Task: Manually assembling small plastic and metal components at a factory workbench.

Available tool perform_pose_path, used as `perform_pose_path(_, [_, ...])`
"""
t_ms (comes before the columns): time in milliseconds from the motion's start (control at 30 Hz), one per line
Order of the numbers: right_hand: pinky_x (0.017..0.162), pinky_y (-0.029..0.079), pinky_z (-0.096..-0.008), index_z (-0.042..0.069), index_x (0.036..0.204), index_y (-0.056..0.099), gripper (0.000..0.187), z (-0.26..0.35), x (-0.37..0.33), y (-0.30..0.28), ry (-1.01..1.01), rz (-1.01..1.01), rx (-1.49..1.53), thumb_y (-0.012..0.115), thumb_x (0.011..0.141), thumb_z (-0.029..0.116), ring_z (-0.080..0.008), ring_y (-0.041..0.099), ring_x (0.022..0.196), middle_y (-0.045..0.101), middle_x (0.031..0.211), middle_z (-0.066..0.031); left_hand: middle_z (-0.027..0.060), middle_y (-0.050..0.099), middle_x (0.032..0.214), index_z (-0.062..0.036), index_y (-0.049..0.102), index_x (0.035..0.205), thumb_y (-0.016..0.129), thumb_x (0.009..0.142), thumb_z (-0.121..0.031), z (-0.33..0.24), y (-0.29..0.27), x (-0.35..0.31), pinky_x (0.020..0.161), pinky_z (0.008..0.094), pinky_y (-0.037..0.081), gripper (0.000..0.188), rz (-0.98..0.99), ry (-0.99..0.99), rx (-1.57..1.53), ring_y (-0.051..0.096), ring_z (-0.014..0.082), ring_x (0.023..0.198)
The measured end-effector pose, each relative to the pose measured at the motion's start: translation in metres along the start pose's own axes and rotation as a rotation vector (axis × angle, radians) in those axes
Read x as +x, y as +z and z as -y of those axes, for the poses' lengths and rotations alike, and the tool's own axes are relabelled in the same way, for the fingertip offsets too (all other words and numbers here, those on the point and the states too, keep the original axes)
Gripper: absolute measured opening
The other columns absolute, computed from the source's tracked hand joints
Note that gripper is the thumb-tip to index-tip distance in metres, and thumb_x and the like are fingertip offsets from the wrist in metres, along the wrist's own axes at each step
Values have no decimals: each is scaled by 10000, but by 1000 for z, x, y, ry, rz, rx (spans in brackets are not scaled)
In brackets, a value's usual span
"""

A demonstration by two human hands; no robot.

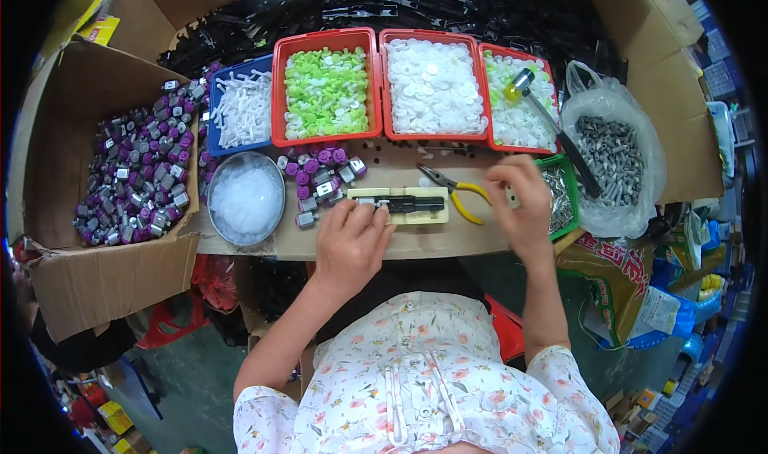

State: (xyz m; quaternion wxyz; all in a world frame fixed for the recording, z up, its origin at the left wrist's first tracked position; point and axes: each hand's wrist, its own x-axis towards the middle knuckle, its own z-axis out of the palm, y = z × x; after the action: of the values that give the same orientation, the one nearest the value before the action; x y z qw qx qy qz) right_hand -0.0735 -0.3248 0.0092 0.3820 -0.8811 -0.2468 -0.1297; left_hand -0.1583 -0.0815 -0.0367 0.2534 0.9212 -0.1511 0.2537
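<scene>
Fingers of the left hand (350, 242) are bunched close and touch the left end of a long black piece (416, 204) in a cream block (437, 216); I can't tell if they pinch it. That piece is laid in, so the job looks partly done. Pliers (464, 188) lie to the right of these fingers. Farther right, the right hand (524, 206) has curled fingers; I can't tell if they hold something tiny. Past the fingers, red trays (279, 94) hold many green bits (326, 90) and white discs (436, 86), so much seems left.

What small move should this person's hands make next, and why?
Perhaps bring the right hand over to the cream block: the left hand is at the black part in it, while the right is off beside the green tray.
</scene>
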Motion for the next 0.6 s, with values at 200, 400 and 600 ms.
perform_pose_path(200, [659, 469, -387, -36, 966, 635, 114, -54, -40, -54, 178, -54, -499, 659, 859, -5, -310, 611, 747, 574, 897, -153, 112, 609, 807, -4, 675, 862, 744, 782, -65, 15, -8, 48, 710, 395, 472, 122, 30, -61, -227, 586, 305, 761])
perform_pose_path(400, [678, 458, -421, -27, 937, 642, 102, -67, -45, -60, 205, 10, -528, 665, 844, 8, -359, 595, 767, 566, 887, -167, 130, 619, 866, -5, 674, 810, 711, 774, -29, 41, 19, 122, 748, 420, 495, 57, -96, 57, -132, 599, 309, 869])
perform_pose_path(600, [679, 462, -442, -22, 858, 639, 58, -68, -43, -64, 208, -8, -508, 676, 828, 11, -362, 599, 788, 581, 854, -161, 126, 610, 848, -16, 700, 738, 722, 728, -59, 57, 48, 155, 795, 437, 501, 50, 20, 128, 46, 581, 302, 911])
